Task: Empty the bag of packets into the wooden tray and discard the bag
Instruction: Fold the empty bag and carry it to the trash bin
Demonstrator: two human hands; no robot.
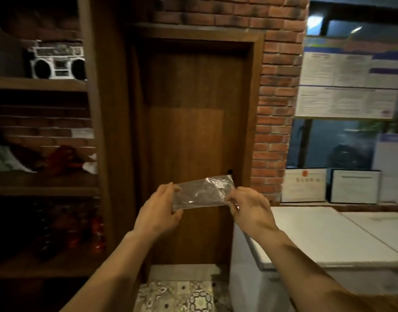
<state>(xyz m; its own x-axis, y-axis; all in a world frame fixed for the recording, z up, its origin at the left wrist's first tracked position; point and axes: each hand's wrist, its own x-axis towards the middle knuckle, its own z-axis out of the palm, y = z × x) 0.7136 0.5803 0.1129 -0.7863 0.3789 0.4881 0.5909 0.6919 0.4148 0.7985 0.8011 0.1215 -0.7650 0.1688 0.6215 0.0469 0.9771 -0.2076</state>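
Note:
A clear, empty-looking plastic bag (202, 192) is stretched flat between both hands at chest height in front of a wooden door. My left hand (158, 211) pinches its left end. My right hand (249, 208) pinches its right end. I see no packets inside the bag. No wooden tray appears in this view.
A brown wooden door (193, 131) stands straight ahead, framed by red brick wall. Dark wooden shelves (42, 179) on the left hold a boombox (58, 61) and red items. A white chest freezer (328, 242) sits at the right. Patterned floor tiles (177, 296) lie below.

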